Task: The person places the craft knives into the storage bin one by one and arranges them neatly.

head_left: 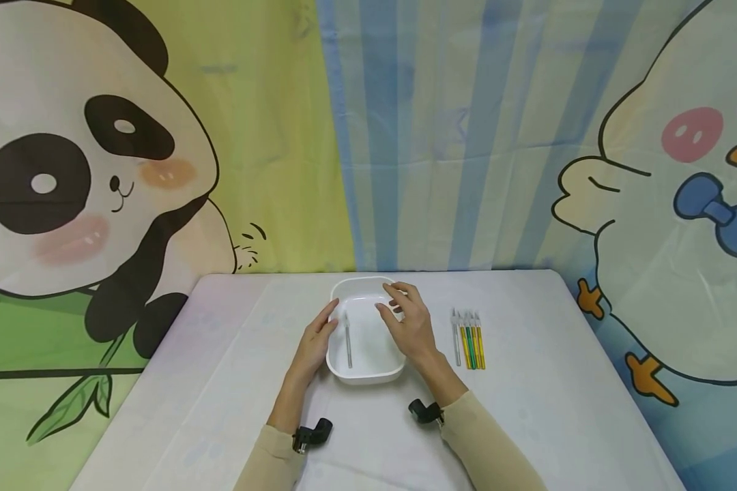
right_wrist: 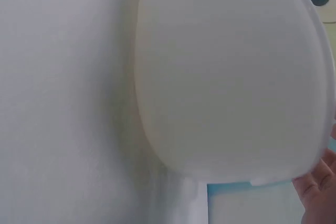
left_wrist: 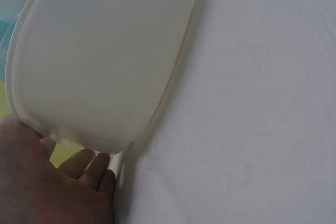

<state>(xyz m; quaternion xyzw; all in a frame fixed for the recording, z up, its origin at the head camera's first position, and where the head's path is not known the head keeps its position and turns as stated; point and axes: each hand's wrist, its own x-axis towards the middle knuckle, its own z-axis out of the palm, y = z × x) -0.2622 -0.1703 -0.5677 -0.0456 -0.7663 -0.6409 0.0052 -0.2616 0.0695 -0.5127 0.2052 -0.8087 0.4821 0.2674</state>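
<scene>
A white, rounded rectangular plastic basin (head_left: 366,377) stands on the table. Inside it, toward the left wall, lies a slim silver pen-shaped craft knife (head_left: 348,341). My left hand (head_left: 310,344) rests along the basin's left side, fingers stretched toward the far end; in the left wrist view its fingertips are right at the basin's outer wall. My right hand (head_left: 413,326) is over the right rim, fingers loosely bent above the basin and thumb apart from them, with nothing between. Both wrist views show mostly the basin's outer walls, and the knife is hidden there.
To the right of the basin lie several similar pen-shaped knives (head_left: 469,339) side by side, silver, yellow and green, with pointed tips facing away. A white cloth covers the table (head_left: 559,409). Behind it hangs a printed curtain (head_left: 417,136) with cartoon animals.
</scene>
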